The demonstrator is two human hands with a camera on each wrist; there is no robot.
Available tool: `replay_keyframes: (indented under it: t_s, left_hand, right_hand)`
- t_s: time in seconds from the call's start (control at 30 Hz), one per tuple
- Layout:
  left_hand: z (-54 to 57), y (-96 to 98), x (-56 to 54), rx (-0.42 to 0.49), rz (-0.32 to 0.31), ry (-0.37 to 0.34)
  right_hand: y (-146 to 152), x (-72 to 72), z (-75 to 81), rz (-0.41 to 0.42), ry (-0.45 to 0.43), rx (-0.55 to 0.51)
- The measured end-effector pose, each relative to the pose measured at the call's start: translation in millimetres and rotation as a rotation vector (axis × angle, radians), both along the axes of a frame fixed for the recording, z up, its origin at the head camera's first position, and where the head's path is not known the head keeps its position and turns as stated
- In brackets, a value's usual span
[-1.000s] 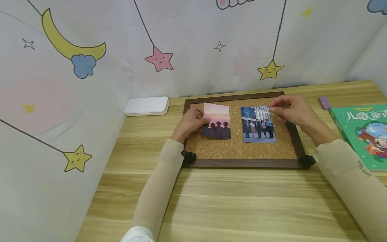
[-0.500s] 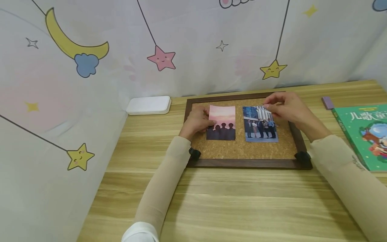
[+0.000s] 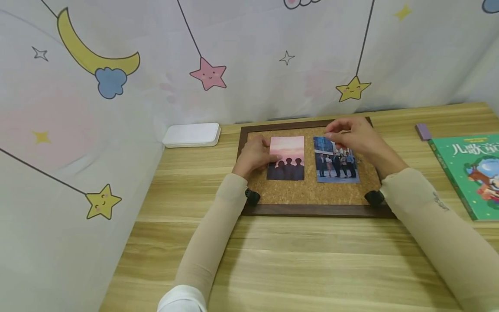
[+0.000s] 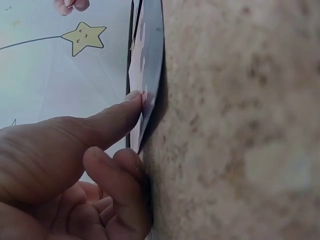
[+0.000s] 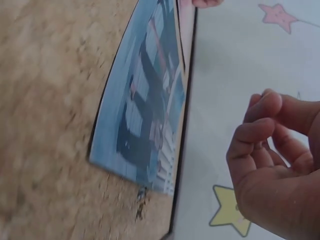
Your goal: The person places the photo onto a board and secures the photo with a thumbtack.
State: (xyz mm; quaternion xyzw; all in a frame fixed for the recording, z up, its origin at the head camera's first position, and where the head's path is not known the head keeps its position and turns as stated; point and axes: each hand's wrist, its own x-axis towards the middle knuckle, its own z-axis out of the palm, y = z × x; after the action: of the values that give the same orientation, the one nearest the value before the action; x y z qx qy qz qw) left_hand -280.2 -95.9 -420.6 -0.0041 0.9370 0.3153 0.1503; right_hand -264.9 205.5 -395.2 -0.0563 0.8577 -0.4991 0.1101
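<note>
A cork board [image 3: 288, 195] in a dark wooden frame lies on the table. At its left, my left hand [image 3: 255, 154] holds the left edge of a photo [image 3: 288, 145] of silhouetted people against a pink sky. The thumb [image 4: 117, 117] presses the photo's face in the left wrist view, the other fingers curled beside it; one end of the photo bows off the cork. My right hand [image 3: 352, 134] hovers over the top of the second photo [image 3: 335, 167], a group before tall buildings. Its thumb and fingertips meet, apart from that photo [image 5: 142, 100] in the right wrist view; no object shows between them.
A white case [image 3: 191, 135] lies left of the board, near the back curtain [image 3: 253, 43]. To the right are a small purple block [image 3: 422, 132] and a green children's book [image 3: 468, 173]. Wooden tabletop [image 3: 304, 260] stretches in front of the board.
My right hand has shifted left from the second photo's upper right corner to above its upper left. The left hand has laid its photo flatter and slightly right, still holding its edge.
</note>
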Motion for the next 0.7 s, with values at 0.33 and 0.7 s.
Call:
replay_keyframes:
  t_s: [0.33,0.7]
  left_hand:
    - [2.7,-2.7,-2.0,-0.023,-0.059,0.018]
    - [4.6,-20.0,-5.7,0.19,-0.128,-0.115]
  right_hand:
    - [-21.9,-10.1,1.7,0.017,-0.055,-0.038]
    - [-41.0,-21.8,5.3,0.059,-0.092,-0.09]
